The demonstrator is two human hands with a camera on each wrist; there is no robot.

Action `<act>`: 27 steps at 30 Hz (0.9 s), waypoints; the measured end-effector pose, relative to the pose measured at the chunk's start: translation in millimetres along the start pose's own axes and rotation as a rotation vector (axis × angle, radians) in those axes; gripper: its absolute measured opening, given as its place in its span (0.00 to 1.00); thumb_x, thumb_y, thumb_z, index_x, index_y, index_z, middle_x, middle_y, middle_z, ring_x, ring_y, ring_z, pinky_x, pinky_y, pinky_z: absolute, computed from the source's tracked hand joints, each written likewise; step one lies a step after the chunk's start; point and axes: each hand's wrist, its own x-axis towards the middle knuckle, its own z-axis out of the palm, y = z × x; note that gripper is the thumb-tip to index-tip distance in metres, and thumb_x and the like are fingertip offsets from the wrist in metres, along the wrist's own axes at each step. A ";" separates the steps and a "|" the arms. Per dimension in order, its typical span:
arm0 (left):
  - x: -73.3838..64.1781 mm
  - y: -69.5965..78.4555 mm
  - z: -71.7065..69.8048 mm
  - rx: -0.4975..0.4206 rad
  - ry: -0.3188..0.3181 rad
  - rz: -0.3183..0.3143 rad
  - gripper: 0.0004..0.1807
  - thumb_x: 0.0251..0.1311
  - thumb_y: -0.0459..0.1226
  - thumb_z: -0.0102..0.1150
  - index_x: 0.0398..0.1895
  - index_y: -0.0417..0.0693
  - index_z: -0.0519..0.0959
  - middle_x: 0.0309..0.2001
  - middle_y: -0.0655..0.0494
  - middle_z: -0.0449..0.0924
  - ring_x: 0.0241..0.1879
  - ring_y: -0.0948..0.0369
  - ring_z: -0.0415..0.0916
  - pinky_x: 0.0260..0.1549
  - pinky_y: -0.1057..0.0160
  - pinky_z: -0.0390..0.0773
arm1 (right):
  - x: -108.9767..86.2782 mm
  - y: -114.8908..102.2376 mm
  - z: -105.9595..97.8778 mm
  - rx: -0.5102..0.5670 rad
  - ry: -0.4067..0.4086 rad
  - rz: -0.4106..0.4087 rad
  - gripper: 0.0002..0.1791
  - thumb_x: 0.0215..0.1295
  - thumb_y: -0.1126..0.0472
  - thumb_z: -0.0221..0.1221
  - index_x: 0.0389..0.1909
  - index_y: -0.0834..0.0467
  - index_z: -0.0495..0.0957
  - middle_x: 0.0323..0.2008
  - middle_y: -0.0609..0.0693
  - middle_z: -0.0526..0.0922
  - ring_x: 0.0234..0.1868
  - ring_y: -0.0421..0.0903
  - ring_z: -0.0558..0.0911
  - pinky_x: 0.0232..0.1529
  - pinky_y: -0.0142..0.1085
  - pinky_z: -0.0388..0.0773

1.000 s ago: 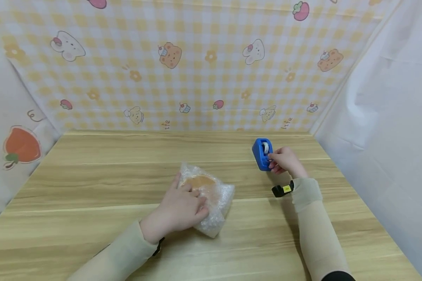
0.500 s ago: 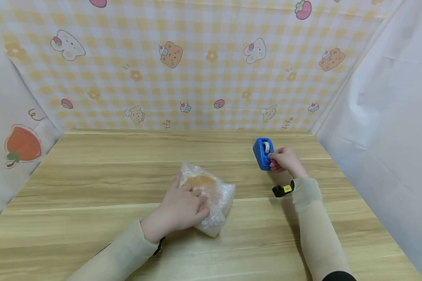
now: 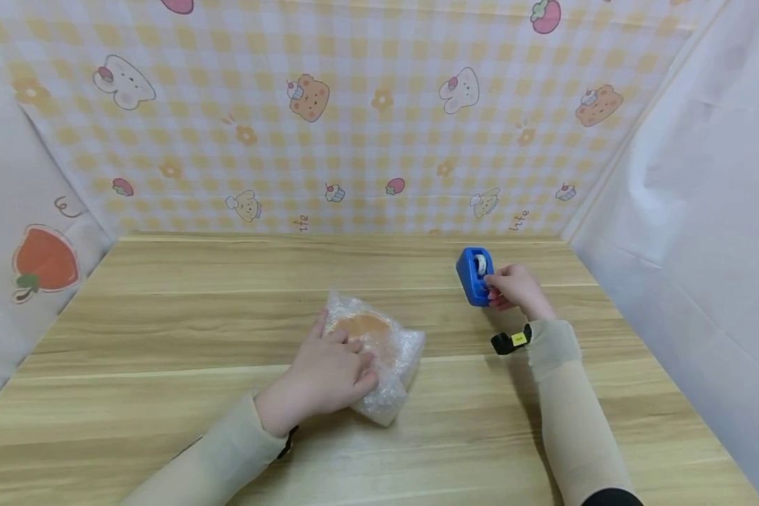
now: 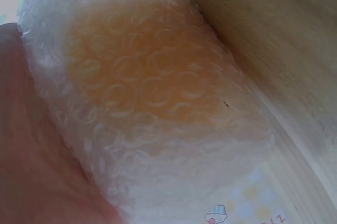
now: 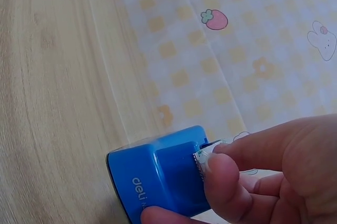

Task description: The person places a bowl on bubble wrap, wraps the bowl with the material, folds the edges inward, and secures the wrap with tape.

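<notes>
A bubble-wrapped package [image 3: 398, 351] lies on the wooden table, with something round and orange showing through the wrap. My left hand [image 3: 319, 376] rests on its left side, fingers spread over the top; the left wrist view shows the orange contents [image 4: 142, 66] close up. Farther right stands a blue tape dispenser [image 3: 468, 270] with a tape roll [image 3: 481, 264] in it. My right hand [image 3: 520, 289] is at its front end. In the right wrist view, thumb and forefinger pinch the tape end [image 5: 209, 150] by the cutter, while another fingertip touches the dispenser's side.
The wooden table [image 3: 215, 309] meets a yellow checked cloth [image 3: 379, 140] at its back edge. White cloth [image 3: 689, 211] hangs along the right side, and another printed white cloth [image 3: 13, 176] hangs on the left.
The view has shifted very slightly. Both hands, the package and the dispenser keep their places.
</notes>
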 end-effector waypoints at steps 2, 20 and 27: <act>-0.2 0.0 0.2 -0.002 0.001 0.000 0.27 0.68 0.55 0.35 0.59 0.59 0.79 0.62 0.56 0.75 0.66 0.49 0.62 0.66 0.36 0.34 | 0.7 0.3 0.1 0.000 -0.001 0.002 0.17 0.71 0.58 0.52 0.40 0.71 0.75 0.23 0.53 0.78 0.25 0.47 0.83 0.35 0.46 0.83; -1.7 1.1 -2.9 0.002 0.000 0.004 0.28 0.68 0.55 0.35 0.59 0.58 0.79 0.62 0.56 0.75 0.67 0.48 0.61 0.66 0.36 0.36 | 0.6 0.9 -3.5 0.029 -0.037 -0.009 0.19 0.73 0.58 0.50 0.43 0.74 0.73 0.22 0.51 0.77 0.25 0.48 0.84 0.34 0.45 0.83; -1.6 0.1 -3.2 0.010 0.004 0.012 0.27 0.68 0.55 0.36 0.59 0.58 0.79 0.61 0.56 0.75 0.66 0.49 0.62 0.66 0.36 0.37 | 1.4 0.8 -3.9 0.061 -0.054 -0.005 0.21 0.74 0.57 0.49 0.47 0.75 0.71 0.23 0.52 0.77 0.26 0.48 0.84 0.34 0.45 0.83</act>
